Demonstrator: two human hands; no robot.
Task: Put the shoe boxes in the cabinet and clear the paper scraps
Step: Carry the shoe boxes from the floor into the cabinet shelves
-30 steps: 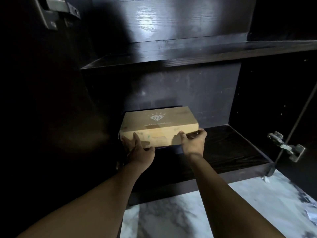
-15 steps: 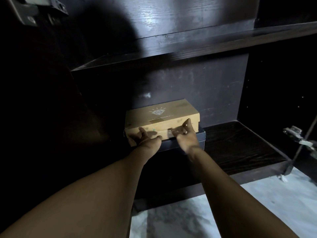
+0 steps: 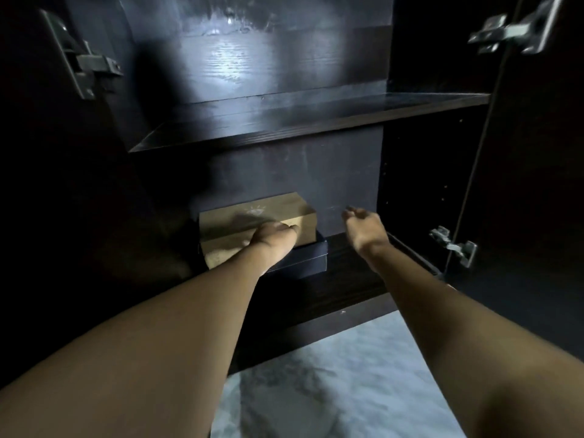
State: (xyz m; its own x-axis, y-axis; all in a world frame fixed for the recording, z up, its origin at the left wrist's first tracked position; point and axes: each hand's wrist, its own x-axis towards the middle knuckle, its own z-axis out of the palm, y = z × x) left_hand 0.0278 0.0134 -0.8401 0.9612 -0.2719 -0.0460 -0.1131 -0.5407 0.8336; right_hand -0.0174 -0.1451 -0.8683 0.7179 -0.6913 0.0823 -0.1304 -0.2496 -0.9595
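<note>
Left grip (image 3: 275, 236) presses tan box (image 3: 284, 207), curl unclear; right grip (image 3: 363, 224) loose, empty. My worry: uneven push skews it off black box (image 3: 303, 263).

One cabinet (image 3: 410, 184) holds two shoe boxes, a tan box (image 3: 284, 208) and a dark box (image 3: 303, 263). It has two shelves (image 3: 316, 118) and three metal hinges (image 3: 91, 63). Two hands show, one left hand (image 3: 273, 237) and one right hand (image 3: 363, 226).

It looked like a home storage corner. A dark wood-grain cabinet (image 3: 284, 172) stood open, with metal hinges (image 3: 455, 246) on its side walls, a shelf (image 3: 316, 121) across its middle, stacked shoe boxes (image 3: 284, 213) inside, and pale marbled floor (image 3: 347, 390) below.
</note>
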